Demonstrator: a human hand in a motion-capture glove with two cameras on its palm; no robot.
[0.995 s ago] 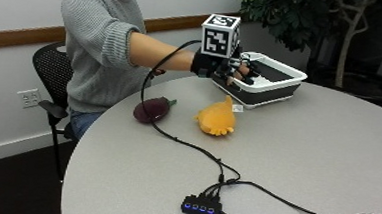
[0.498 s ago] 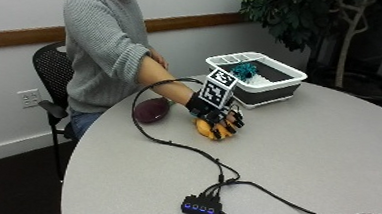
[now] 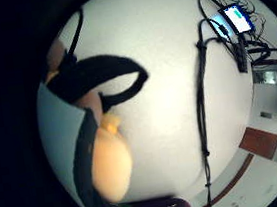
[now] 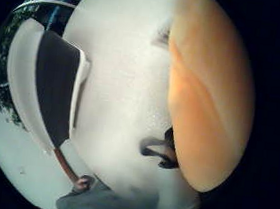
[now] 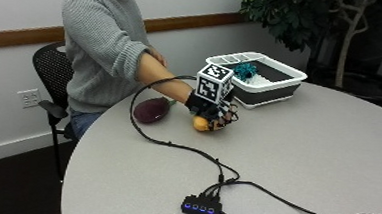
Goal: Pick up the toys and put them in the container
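In the outside view my gloved right hand [image 5: 212, 111] sits on top of an orange plush toy [image 5: 201, 123] lying on the round grey table [image 5: 321, 160], with the fingers curled over it. The same orange toy [image 4: 210, 102] fills much of the thumb side palm view and shows beside the palm [image 3: 110, 162] in the little finger side view. A purple eggplant toy [image 5: 152, 109] lies just left of the hand, apart from it. The white and black container [image 5: 262, 84] stands behind the hand with a teal toy [image 5: 247, 70] inside.
A black cable [image 5: 175, 146] runs from the hand across the table to a small hub with blue lights [image 5: 201, 208]. The person sits on a black chair [image 5: 50, 73] at the table's far left edge. A potted plant [image 5: 296, 18] stands behind the container.
The hand left the container, moved back toward the person and came down onto the orange toy. The eggplant and container have stayed put.
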